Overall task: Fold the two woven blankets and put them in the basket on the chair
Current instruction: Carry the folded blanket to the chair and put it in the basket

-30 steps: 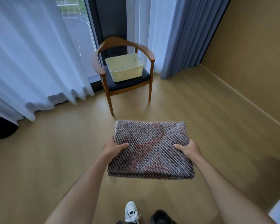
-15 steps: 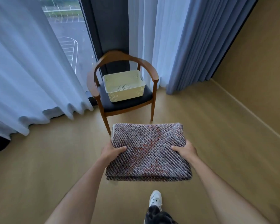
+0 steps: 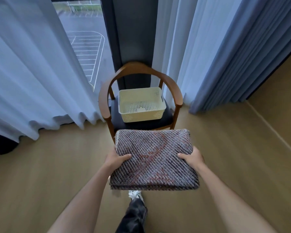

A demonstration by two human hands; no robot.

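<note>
A folded woven blanket [image 3: 154, 158], grey and dark with a reddish pattern, hangs flat in the air in front of me. My left hand [image 3: 115, 159] grips its left edge, thumb on top. My right hand [image 3: 192, 158] grips its right edge the same way. Just beyond the blanket stands a wooden armchair [image 3: 104, 100] with a dark seat. A cream perforated basket [image 3: 141, 105] sits on that seat and holds nothing. Only one blanket is in view.
White sheer curtains [image 3: 32, 78] hang at the left and a grey-blue curtain [image 3: 233, 52] at the right, both reaching the wood floor [image 3: 57, 174]. A window [image 3: 86, 47] lies behind the chair. My leg and white shoe [image 3: 135, 195] show below the blanket. A tan wall [image 3: 286, 91] closes the right side.
I have walked closer to the chair; it and the basket now sit larger and directly beyond the blanket. Both hands keep the same hold on the blanket.
</note>
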